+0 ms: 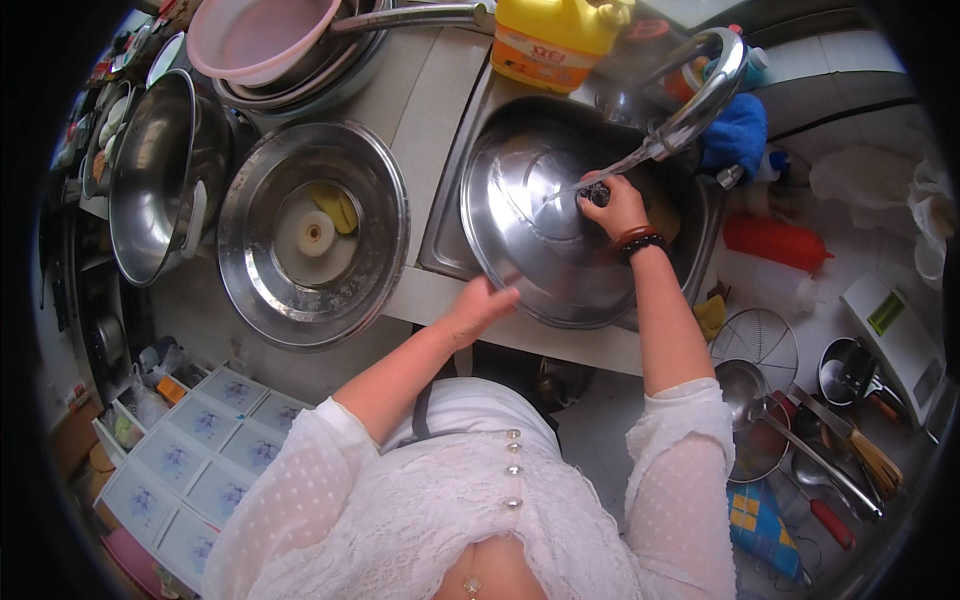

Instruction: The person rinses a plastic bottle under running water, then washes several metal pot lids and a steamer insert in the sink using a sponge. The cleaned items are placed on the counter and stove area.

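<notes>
A large stainless steel basin or lid (525, 217) lies tilted in the steel sink (442, 251), its rim towards me. My left hand (484, 304) holds its near left rim. In my right hand (619, 206) is a dark scouring ball (595, 193), pressed against the metal. Water runs from the curved chrome faucet (697, 112) onto the same surface. Left of the sink, a wide-rimmed steel basin (247, 225) holds a yellow-green piece (334, 208) and a round white object (315, 233).
Behind the sink stands a yellow jug (555, 45); a blue cloth (739, 135) hangs beside the faucet. Stacked basins (262, 45) and a deep steel pot (161, 180) stand left. A red squeeze bottle (776, 241), wire skimmer (754, 345), ladle (742, 390) and scale (892, 330) lie right.
</notes>
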`<state>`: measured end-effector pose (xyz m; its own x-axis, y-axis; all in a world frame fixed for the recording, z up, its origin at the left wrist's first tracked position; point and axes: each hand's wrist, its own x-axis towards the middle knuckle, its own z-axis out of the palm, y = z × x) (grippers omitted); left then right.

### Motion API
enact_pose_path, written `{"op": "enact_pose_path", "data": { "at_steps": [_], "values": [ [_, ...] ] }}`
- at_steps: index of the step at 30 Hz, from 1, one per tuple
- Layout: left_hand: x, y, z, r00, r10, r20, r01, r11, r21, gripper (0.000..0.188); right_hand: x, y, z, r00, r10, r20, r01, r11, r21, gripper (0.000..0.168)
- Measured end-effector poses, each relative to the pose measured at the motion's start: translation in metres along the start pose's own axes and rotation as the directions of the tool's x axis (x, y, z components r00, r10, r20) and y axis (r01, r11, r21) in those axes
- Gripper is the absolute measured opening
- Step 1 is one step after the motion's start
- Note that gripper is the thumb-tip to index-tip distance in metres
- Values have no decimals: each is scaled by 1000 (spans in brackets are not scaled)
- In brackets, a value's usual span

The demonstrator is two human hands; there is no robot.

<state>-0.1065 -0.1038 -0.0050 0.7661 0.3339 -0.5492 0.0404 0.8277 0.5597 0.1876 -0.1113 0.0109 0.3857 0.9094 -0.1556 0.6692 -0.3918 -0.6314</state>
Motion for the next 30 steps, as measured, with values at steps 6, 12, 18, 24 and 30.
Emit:
{"op": "enact_pose_path", "data": {
  "at_steps": [6, 12, 18, 24, 30],
  "values": [
    [25, 25, -29, 983, 12, -184, -87, 910, -406, 47, -11, 9, -17, 959, -184, 217, 168, 982, 88, 33],
    [63, 32, -24, 931, -40, -362, -127, 895, -427, 39, -22, 15, -7, 925, -212, 315, 162, 971, 178, 35],
    [77, 22, -25, 918, -64, -392, -124, 892, -434, 36, -45, 16, 15, 990, -135, 34, 132, 989, 71, 43],
    [87, 6, -46, 932, -5, -361, -136, 921, -365, 32, -92, -48, 45, 962, -260, -86, 258, 966, -33, 44],
    [89, 3, -39, 916, 25, -401, -174, 924, -341, 28, -100, -72, 64, 952, -307, -5, 307, 951, 23, 43]
  ]
}}
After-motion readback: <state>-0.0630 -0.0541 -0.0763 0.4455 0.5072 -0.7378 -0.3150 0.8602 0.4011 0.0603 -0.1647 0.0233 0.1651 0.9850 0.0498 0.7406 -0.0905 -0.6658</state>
